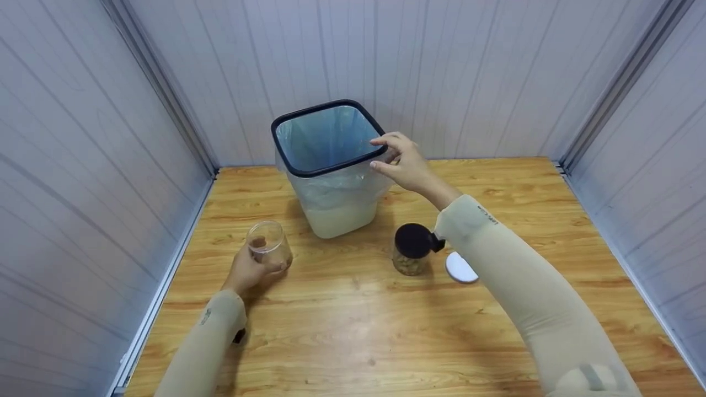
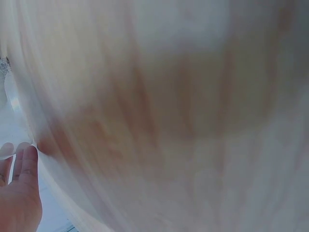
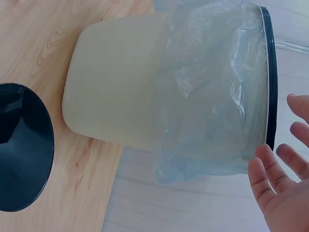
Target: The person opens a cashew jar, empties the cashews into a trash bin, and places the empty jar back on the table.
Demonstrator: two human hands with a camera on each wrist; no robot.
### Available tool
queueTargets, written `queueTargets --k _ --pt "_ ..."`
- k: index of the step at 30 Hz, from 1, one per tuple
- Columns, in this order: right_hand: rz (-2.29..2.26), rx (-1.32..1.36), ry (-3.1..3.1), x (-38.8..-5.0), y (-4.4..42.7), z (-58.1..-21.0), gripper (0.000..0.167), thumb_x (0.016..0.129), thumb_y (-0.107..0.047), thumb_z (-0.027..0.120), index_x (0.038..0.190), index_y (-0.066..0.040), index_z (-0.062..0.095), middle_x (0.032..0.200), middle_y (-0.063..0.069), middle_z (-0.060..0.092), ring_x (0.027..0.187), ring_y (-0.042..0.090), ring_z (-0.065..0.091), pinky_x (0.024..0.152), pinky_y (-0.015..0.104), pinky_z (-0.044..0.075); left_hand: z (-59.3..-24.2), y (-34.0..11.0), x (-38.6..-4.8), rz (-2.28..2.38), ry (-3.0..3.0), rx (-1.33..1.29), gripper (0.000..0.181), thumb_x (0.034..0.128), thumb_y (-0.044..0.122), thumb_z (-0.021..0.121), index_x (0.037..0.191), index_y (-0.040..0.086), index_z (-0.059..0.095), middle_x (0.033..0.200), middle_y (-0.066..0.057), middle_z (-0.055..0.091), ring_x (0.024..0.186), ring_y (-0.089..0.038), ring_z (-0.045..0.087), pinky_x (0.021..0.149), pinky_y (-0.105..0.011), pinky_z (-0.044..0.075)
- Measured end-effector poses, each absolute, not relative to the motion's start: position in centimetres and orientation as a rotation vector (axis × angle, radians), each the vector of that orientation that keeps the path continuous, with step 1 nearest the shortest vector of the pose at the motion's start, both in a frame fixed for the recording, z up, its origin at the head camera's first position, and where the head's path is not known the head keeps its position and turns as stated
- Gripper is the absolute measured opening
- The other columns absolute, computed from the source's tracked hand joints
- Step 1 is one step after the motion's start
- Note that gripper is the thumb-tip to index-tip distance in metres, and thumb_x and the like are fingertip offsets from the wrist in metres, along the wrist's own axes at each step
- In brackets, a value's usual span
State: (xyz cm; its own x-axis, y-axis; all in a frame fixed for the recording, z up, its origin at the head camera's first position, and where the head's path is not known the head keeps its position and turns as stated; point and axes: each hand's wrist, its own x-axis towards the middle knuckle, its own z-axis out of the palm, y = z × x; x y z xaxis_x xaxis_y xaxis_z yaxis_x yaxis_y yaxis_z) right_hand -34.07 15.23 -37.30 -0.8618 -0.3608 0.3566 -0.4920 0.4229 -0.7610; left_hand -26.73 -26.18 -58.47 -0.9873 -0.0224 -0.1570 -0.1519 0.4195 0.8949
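My left hand (image 1: 248,270) grips a clear, lidless jar (image 1: 271,248) on the table, thumb on the near side and fingers round the left; in the left wrist view only part of this hand (image 2: 21,188) shows at the edge. My right hand (image 1: 405,165) hangs at the right corner of a pale bin (image 1: 342,215), thumb and fingers apart with nothing between them. A black rim (image 1: 331,170) tops the bin, with a translucent bag (image 3: 207,96) folded over its outside. In the right wrist view the fingertips (image 3: 263,152) are beside the rim; contact is hard to tell.
Under the right forearm stands a jar with a black lid (image 1: 412,240) and tan pieces inside. A white disc (image 1: 461,268) lies right of it, partly behind the sleeve. Ribbed panel walls (image 1: 469,71) enclose the wooden table (image 1: 353,331) at the back and sides.
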Motion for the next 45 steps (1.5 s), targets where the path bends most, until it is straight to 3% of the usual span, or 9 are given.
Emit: queueTargets --k 7,15,26,37,45 --pt "1.412 0.729 -2.537 -33.5 16.3 -37.2 0.047 0.101 -0.01 0.075 0.147 -0.002 0.065 0.141 0.02 0.063 0.1 0.03 0.066 0.087 0.035 0.056 -58.3 -25.9 -26.6 1.625 2.535 -0.168 0.096 0.0833 0.01 0.094 0.16 -0.001 0.038 0.164 -0.025 0.044 0.147 -0.042 0.048 0.126 -0.054 0.039" --pt "1.417 0.674 -2.537 -32.9 17.4 -37.2 0.035 0.099 -0.008 0.076 0.133 0.003 0.071 0.119 0.026 0.067 0.092 0.019 0.061 0.08 0.024 0.051 -57.8 -25.7 -26.3 1.663 2.529 -0.137 0.094 0.0835 0.012 0.095 0.157 -0.004 0.039 0.161 -0.027 0.046 0.147 -0.041 0.048 0.124 -0.052 0.042" --pt "1.38 0.632 -2.567 -32.6 19.0 -38.2 0.025 0.099 -0.008 0.075 0.123 0.002 0.072 0.093 0.006 0.063 0.08 0.017 0.056 0.071 0.022 0.046 -58.2 -25.8 -26.6 1.68 2.522 -0.126 0.094 0.0816 0.009 0.095 0.156 -0.004 0.039 0.163 -0.027 0.043 0.151 -0.044 0.043 0.13 -0.055 0.035" --pt "1.411 0.674 -2.614 -31.3 19.7 -39.2 0.021 0.101 -0.009 0.073 0.119 0.003 0.073 0.089 0.003 0.063 0.078 0.015 0.057 0.069 0.022 0.047 -58.3 -25.9 -26.6 1.689 2.516 -0.114 0.097 0.0827 0.01 0.095 0.159 -0.002 0.036 0.167 -0.025 0.039 0.153 -0.043 0.041 0.13 -0.055 0.034" --pt "1.41 0.697 -2.64 -30.6 19.8 -39.6 0.02 0.101 -0.01 0.073 0.116 0.003 0.073 0.088 0.002 0.063 0.077 0.015 0.056 0.068 0.023 0.047 -58.2 -25.8 -26.4 1.698 2.482 -0.097 0.104 0.085 0.011 0.093 0.165 -0.001 0.026 0.17 -0.026 0.031 0.156 -0.045 0.037 0.131 -0.057 0.032"
